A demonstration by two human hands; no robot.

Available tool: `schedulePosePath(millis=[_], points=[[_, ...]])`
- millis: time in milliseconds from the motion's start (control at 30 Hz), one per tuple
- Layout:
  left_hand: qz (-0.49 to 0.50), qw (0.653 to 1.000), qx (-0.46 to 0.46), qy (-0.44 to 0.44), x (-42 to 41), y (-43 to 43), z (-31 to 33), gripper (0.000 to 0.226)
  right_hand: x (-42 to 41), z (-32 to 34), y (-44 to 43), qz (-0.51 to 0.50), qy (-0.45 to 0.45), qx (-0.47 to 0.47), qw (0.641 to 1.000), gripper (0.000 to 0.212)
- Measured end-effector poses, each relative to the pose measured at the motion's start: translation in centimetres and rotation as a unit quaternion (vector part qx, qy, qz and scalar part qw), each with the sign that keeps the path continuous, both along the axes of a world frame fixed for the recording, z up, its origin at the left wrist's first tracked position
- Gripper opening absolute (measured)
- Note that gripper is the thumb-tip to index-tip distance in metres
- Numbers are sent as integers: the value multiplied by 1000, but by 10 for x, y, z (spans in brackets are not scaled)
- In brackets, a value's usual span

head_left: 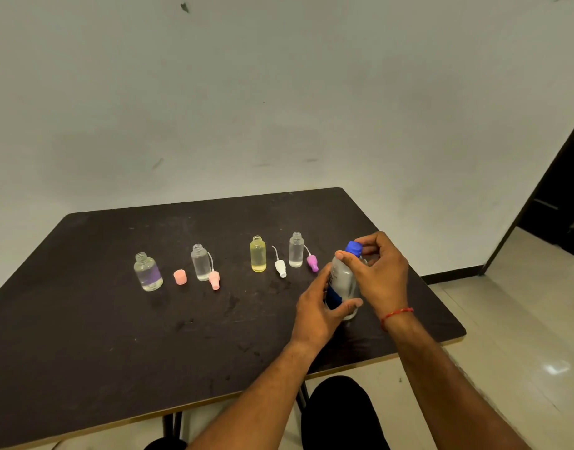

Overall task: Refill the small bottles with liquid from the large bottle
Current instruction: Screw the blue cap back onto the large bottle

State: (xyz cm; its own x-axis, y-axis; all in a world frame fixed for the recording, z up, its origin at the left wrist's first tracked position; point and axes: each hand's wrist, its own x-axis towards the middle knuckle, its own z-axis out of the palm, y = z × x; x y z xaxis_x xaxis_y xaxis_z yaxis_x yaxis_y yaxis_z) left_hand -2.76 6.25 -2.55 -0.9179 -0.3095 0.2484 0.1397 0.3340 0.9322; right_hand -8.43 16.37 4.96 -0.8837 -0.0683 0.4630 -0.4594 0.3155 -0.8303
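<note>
- Left hand [315,306] wraps large bottle [344,280], steadying it near table's [84,336] right edge.
- Right hand [381,271] pinches blue cap [354,247] (likely unscrewing).
- Four small bottles [258,254] stand uncapped, ready.

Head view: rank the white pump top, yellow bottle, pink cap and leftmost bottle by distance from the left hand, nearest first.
From the left hand:
1. white pump top, just up-left of it
2. yellow bottle, mid-row
3. pink cap, farther left
4. leftmost bottle, far left end of the row
</note>
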Motion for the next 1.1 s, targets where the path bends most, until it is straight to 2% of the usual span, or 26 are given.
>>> schedulePosePath(millis=[167,267,467,667,967,1100], points=[[-4,1000,-1,-2,-1,0,-1,78,3,-4,6,39,-8,-15,999,42],[-2,1000,1,-2,-1,0,-2,79,2,-8,7,55,-12,-14,998,35],[1,1000,1,-7,-1,0,-4,79,1,-5,0,11,-7,-26,1000,24],[1,1000,-1,-2,-2,0,-4,78,4,-3,5,41,-8,-16,999,44],[0,1000,7,6,-1,0,-6,78,3,-4,4,22,-1,-15,1000,26],[-1,1000,7,6,-1,-1,-4,75,1,-2,4,20,2,-7,1000,33]])
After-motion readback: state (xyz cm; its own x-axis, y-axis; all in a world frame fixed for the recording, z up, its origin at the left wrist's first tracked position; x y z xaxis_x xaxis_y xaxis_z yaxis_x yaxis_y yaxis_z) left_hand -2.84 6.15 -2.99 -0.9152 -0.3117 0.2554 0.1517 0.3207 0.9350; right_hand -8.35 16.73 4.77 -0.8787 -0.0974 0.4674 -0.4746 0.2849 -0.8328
